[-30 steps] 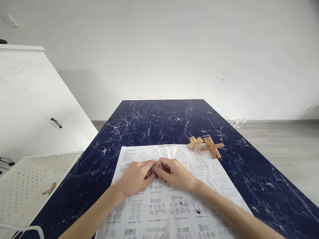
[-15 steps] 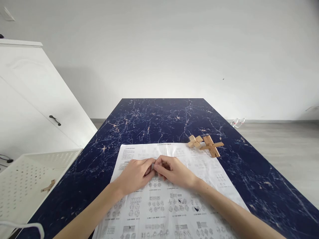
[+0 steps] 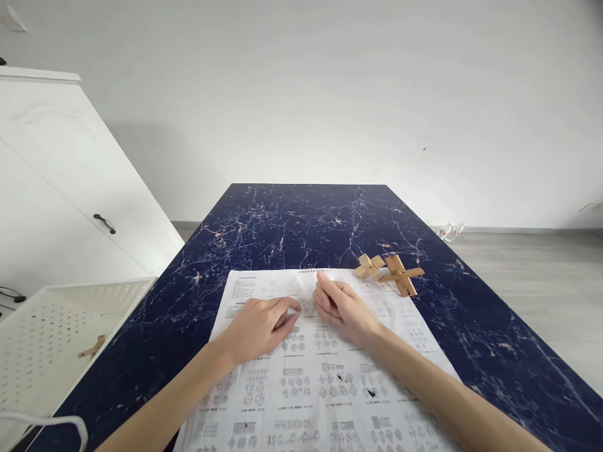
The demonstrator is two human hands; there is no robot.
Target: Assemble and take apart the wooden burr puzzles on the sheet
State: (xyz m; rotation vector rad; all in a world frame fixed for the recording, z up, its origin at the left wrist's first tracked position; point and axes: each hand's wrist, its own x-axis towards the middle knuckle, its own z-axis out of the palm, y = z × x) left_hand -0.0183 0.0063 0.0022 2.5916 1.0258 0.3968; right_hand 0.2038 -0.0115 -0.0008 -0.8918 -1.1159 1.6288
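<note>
My left hand (image 3: 262, 324) rests on a white printed sheet (image 3: 311, 389) full of small diagrams. Its fingers are curled with the thumb against the index finger, and whether anything is pinched inside is hidden. My right hand (image 3: 340, 305) lies just to its right on the sheet, apart from the left hand. Its index finger stretches toward the sheet's far edge and I see nothing in it. Beyond it lie a small wooden cross piece (image 3: 370, 265) and a larger wooden cross puzzle (image 3: 400, 275).
The sheet lies on a dark blue marbled table (image 3: 301, 220). A white perforated basket (image 3: 47, 314) at the left holds one wooden piece (image 3: 92, 347). A white cabinet (image 3: 56, 188) stands behind it. Grey floor runs along the right.
My hands were fingertip to fingertip around a small grey thing. Now the right hand has drawn away, forward and to the right, toward the wooden pieces. The left hand has stayed put.
</note>
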